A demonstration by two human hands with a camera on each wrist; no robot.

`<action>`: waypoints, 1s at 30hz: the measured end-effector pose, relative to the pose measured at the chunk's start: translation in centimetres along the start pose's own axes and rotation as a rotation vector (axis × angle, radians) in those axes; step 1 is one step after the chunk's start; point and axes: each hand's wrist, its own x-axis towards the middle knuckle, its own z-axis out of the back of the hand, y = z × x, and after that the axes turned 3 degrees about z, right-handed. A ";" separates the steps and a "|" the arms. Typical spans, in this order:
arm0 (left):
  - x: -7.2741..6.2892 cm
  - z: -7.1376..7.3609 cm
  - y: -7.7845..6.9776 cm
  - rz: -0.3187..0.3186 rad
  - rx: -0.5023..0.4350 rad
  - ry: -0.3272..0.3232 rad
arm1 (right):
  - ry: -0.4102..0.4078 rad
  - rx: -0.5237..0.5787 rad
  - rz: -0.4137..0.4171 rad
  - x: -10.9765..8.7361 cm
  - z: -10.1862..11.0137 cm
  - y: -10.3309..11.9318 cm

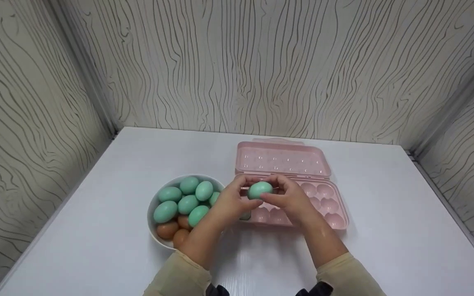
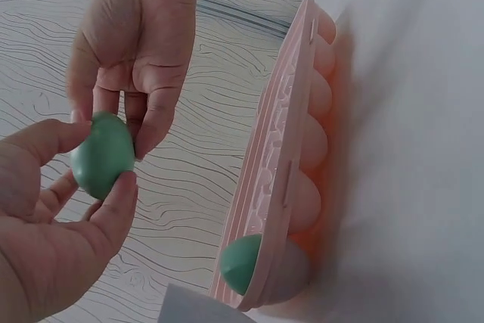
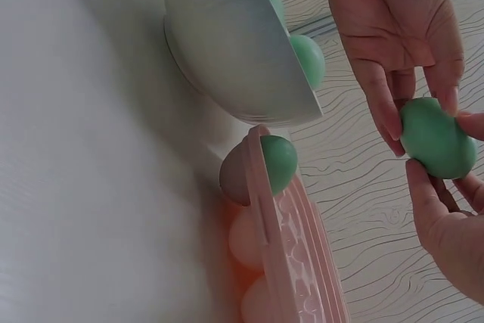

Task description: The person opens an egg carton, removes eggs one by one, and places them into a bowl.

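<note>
A green egg is held between both hands above the open pink egg carton. My left hand pinches it from the left with thumb and fingertips. From the right, my right hand has its thumb and fingertips on the same egg. In the left wrist view the held egg is well clear of the carton. Another green egg sits in an end cup of the carton, mostly hidden by my left hand in the head view.
A white bowl left of the carton holds several green eggs and brown eggs. The carton's lid lies folded back. All stand on a white table with patterned walls behind and at the sides.
</note>
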 end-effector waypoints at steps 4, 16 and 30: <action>0.1 0.0 0.0 -0.022 0.033 -0.007 | 0.022 0.028 -0.003 -0.1 -0.3 0.1; -0.5 2.3 -0.9 0.025 0.052 0.056 | 0.046 0.134 -0.037 0.1 -0.5 0.4; -1.9 5.9 0.1 0.096 0.378 -0.022 | -0.014 0.134 -0.071 0.3 0.2 -0.1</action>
